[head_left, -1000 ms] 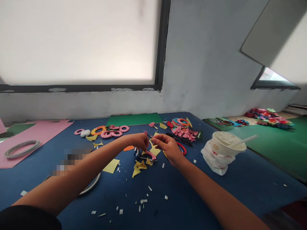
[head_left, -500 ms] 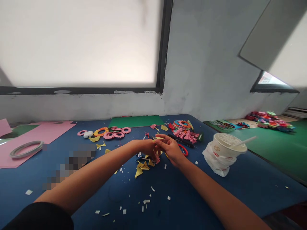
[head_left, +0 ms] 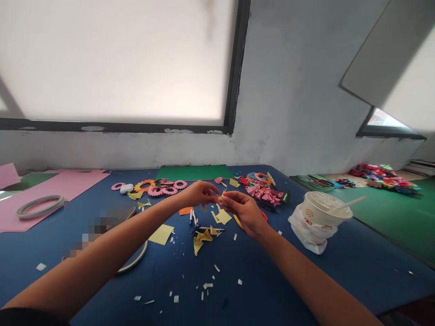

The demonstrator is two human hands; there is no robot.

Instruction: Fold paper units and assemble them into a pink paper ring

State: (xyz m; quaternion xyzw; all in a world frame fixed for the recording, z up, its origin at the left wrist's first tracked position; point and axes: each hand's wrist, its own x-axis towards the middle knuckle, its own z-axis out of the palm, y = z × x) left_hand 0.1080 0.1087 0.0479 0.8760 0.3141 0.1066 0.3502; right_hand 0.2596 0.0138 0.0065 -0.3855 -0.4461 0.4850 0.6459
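Note:
Above the middle of the blue table, my left hand (head_left: 199,194) has curled fingers, with a small pinkish folded paper piece (head_left: 204,207) showing beneath them. Its thumb and fingertip come close to my right hand (head_left: 243,209), whose thumb and fingers pinch a small yellow folded paper strip (head_left: 221,198). Below the hands are yellow folded paper pieces (head_left: 204,235), blue-and-white pens (head_left: 193,217) and flat yellow paper squares (head_left: 223,216). Another yellow square (head_left: 161,234) lies by my left forearm. Scissors with red and yellow handles (head_left: 238,221) are partly hidden by my right hand.
A lidded paper cup (head_left: 319,217) with a straw stands right, wrapped in tissue. Pink folded pieces (head_left: 268,195) and paper rings (head_left: 163,189) lie toward the back. A tape roll (head_left: 40,207) rests on pink sheets at left. White scraps (head_left: 208,285) litter the front.
My left hand has lifted and moved left, slightly away from my right hand, taking the pink piece along. Yellow squares, pens and an orange paper below are now uncovered.

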